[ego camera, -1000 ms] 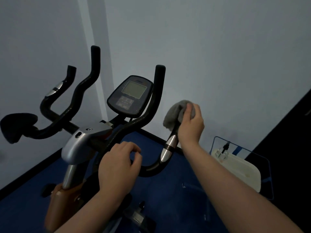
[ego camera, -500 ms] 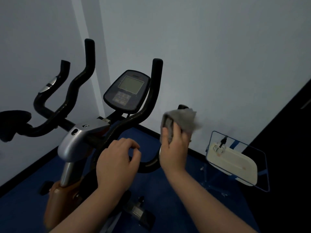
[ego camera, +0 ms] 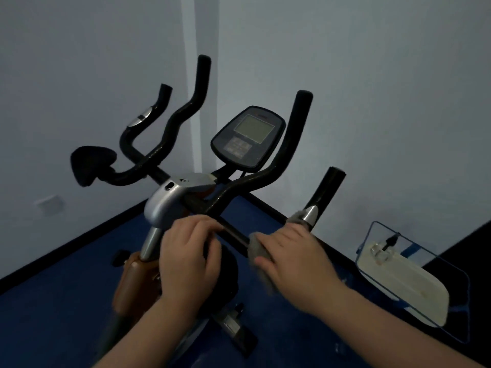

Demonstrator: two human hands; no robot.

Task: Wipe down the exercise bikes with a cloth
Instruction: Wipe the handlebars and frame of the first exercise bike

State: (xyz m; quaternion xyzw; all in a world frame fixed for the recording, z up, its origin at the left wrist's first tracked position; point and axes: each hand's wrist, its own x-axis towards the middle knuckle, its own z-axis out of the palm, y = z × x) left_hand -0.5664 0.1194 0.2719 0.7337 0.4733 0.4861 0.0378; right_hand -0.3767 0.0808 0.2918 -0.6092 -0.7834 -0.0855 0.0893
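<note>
An exercise bike with black handlebars and a grey console stands in the room's corner. My right hand grips a grey cloth wrapped round the low bend of the right handlebar, just below its silver sensor band. My left hand curls round the crossbar beside the silver stem cover. Part of the cloth is hidden under my fingers.
A white device with a plugged cable sits in a blue wire frame on the right. White walls meet behind the bike. Blue floor spreads around it, with a black base strip along the walls.
My right hand slid the cloth down from the tip of the right handlebar, past the silver band, to the low bend. The left hand kept its hold on the crossbar.
</note>
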